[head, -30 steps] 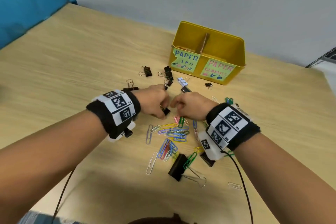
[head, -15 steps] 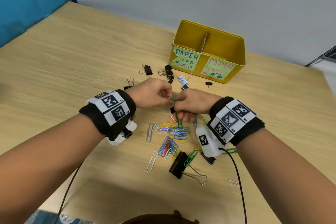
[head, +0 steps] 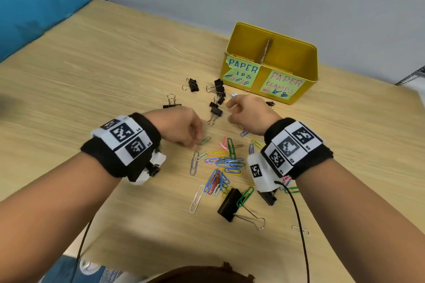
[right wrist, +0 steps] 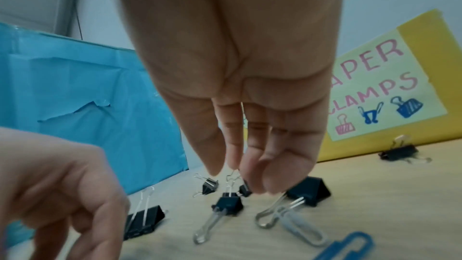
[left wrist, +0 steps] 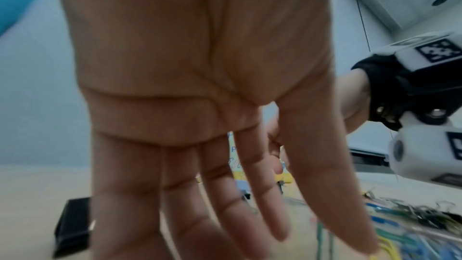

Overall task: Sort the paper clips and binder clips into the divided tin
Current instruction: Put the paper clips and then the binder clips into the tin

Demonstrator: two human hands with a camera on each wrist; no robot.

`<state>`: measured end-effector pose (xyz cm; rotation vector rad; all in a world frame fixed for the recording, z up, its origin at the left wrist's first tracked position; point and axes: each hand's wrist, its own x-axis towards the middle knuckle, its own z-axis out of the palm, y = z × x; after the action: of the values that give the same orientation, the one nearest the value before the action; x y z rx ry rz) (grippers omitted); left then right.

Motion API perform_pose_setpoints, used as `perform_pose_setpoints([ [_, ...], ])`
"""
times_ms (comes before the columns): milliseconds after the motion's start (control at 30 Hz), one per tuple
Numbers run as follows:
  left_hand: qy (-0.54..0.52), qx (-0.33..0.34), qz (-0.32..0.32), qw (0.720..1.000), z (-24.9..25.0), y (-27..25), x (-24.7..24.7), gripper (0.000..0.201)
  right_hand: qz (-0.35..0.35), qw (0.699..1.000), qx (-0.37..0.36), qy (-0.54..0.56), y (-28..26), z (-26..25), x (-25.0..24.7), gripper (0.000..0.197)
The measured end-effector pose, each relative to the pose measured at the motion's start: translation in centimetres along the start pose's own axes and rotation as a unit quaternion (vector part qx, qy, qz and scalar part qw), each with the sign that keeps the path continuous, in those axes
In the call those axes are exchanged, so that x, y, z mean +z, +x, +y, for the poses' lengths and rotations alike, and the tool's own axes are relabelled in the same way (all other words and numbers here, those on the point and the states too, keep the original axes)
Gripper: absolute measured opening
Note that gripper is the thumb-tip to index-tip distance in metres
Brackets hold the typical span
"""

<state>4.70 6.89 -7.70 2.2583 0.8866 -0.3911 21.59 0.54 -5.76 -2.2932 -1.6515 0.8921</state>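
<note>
The left hand [head: 184, 127] is held low over the paper clips [head: 224, 164] with fingers loosely extended, nothing gripped. The right hand [head: 249, 114] is seen near the yellow tin [head: 296, 57]; whether anything is pinched cannot be told.

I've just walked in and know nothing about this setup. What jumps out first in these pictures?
Probably the yellow tin at the back of the wooden table, with hand-drawn labels reading PAPER and PAPER CLAMPS. In front of it lies a bright heap of coloured paper clips, with black binder clips scattered nearer the tin. Two hands, left and right, hover over the mess, each wrist wrapped in a black band with square markers.
</note>
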Motion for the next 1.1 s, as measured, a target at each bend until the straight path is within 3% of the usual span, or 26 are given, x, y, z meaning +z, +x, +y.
perform_pose_setpoints([
  [67, 0.053, -0.014, -0.003, 0.999, -0.2, -0.4, 0.7, 0.038, -0.004, 0.999, 0.0, -0.039, -0.2, 0.4, -0.1, 0.032],
  [133, 0.086, -0.003, 0.011, 0.996, 0.4, -0.7, 1.8, 0.05, -0.054, 0.995, 0.006, -0.09, -0.7, 0.8, 0.2, 0.037],
  [233, 0.071, 0.051, -0.057, 0.995, 2.0, -1.3, 3.2, 0.063, -0.131, 0.977, -0.038, -0.164, -1.7, 1.0, 0.9, 0.049],
  [333, 0.036, 0.058, -0.078, 0.995, 2.5, -2.2, 3.1, 0.061, -0.179, 0.97, -0.041, -0.161, -3.5, 1.2, 0.1, 0.042],
  [400, 0.081, 0.031, -0.075, 0.993, 2.4, -2.8, 2.7, 0.054, -0.161, 0.977, -0.026, -0.137, -4.7, 1.6, -0.5, 0.033],
  [467, 0.142, -0.005, -0.133, 0.981, 2.9, -3.4, 3.1, 0.041, -0.148, 0.982, -0.013, -0.12, -5.7, 1.6, -0.5, 0.02],
  [567, 0.197, -0.006, -0.187, 0.962, 3.9, -3.3, 4.8, 0.044, -0.19, 0.965, -0.019, -0.183, -6.4, 1.3, 1.2, 0.017],
  [667, 0.167, 0.027, -0.123, 0.978, 4.7, -2.3, 5.8, 0.029, -0.191, 0.967, -0.037, -0.166, -6.3, 1.3, 2.3, 0.021],
  [800, 0.175, 0.04, -0.008, 0.984, 4.3, -1.9, 4.3, 0.031, -0.125, 0.98, -0.056, -0.142, -6.8, 1.4, 1.8, 0.018],
  [867, 0.174, 0.018, -0.009, 0.985, 3.5, -2.0, 3.6, 0.042, -0.133, 0.981, -0.075, -0.116, -7.6, 1.0, 2.0, 0.013],
  [1000, 0.183, 0.012, -0.057, 0.981, 2.7, -1.9, 4.2, 0.049, -0.254, 0.955, -0.109, -0.105, -7.5, -0.3, 3.8, 0.022],
  [1100, 0.182, 0.031, -0.031, 0.982, 3.0, -1.5, 5.0, 0.048, -0.219, 0.961, -0.093, -0.14, -6.6, -0.1, 3.7, 0.024],
])
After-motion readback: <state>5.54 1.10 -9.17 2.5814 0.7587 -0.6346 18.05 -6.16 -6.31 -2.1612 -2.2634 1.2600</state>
